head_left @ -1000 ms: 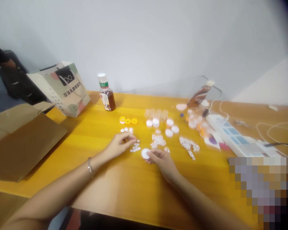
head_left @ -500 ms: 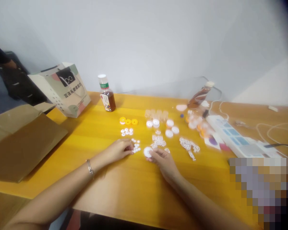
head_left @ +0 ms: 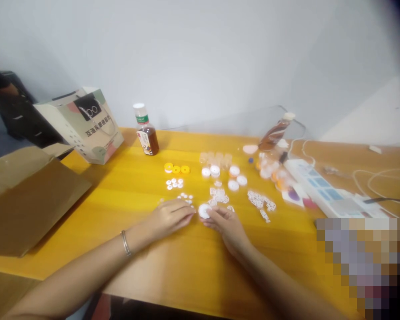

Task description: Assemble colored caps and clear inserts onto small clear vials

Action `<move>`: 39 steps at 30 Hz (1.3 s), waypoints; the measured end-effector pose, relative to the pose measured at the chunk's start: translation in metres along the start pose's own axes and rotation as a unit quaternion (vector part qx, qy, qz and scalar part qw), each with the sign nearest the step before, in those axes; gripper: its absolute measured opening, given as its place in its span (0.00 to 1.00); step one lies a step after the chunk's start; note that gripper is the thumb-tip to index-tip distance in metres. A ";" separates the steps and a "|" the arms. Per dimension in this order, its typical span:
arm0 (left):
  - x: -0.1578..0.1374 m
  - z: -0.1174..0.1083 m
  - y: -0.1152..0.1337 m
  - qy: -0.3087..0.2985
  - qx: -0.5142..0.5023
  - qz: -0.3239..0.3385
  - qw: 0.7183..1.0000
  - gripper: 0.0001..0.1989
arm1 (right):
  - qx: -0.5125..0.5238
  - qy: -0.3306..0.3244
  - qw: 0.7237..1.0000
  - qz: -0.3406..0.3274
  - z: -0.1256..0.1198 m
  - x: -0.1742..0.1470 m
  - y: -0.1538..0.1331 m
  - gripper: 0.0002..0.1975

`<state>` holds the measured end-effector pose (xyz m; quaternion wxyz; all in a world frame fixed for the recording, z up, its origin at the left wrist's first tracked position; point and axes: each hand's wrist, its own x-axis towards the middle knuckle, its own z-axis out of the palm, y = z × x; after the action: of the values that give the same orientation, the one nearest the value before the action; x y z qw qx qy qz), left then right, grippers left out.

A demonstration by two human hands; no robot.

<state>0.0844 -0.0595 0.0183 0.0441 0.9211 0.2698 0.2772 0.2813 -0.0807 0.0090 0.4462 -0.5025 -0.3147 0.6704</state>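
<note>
My right hand (head_left: 225,222) grips a round white disc (head_left: 204,210) between thumb and fingers, above the table. Close to the disc's left side, my left hand (head_left: 173,216) is closed in a pinch; whatever is between its fingertips is too small to name. Just behind the left hand lie small white pieces (head_left: 186,197), partly covered by it. Farther back are several little white round pieces (head_left: 175,182) and yellow rings (head_left: 176,170). White lattice-like flat pieces (head_left: 219,195) lie behind the right hand, with more white discs (head_left: 234,185) beyond them.
A cardboard box (head_left: 33,200) and a paper bag (head_left: 93,129) stand at the left. One brown-liquid bottle (head_left: 147,138) is upright; another bottle (head_left: 276,133) leans at the back right. A white power strip (head_left: 316,186) and cables (head_left: 380,178) occupy the right side of the table (head_left: 160,266).
My left hand has moved right, away from the small white pieces and up to the disc. The right hand still grips the disc in nearly the same place.
</note>
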 end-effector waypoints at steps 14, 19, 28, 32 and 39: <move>0.005 -0.001 0.020 -0.015 0.126 0.112 0.986 0.09 | 0.000 0.002 1.000 0.009 0.008 -0.006 0.002 0.14; 0.004 -0.002 0.022 -0.024 0.125 0.112 0.985 0.11 | 0.014 -0.003 1.000 0.008 0.008 -0.006 0.002 0.15; 0.005 -0.003 0.022 -0.042 0.138 0.103 0.984 0.11 | 0.031 -0.002 0.999 0.033 0.008 -0.007 0.002 0.12; 0.006 -0.003 0.021 -0.054 0.128 0.098 0.985 0.11 | 0.029 -0.005 0.999 0.039 0.007 -0.006 0.004 0.11; 0.005 -0.005 0.023 -0.050 0.155 0.116 0.980 0.10 | 0.028 0.001 0.999 0.042 0.008 -0.007 0.004 0.12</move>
<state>0.0962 -0.0767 0.0298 -0.1186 0.9546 0.1982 0.1883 0.2734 -0.0882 0.0101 0.4322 -0.5034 -0.2742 0.6962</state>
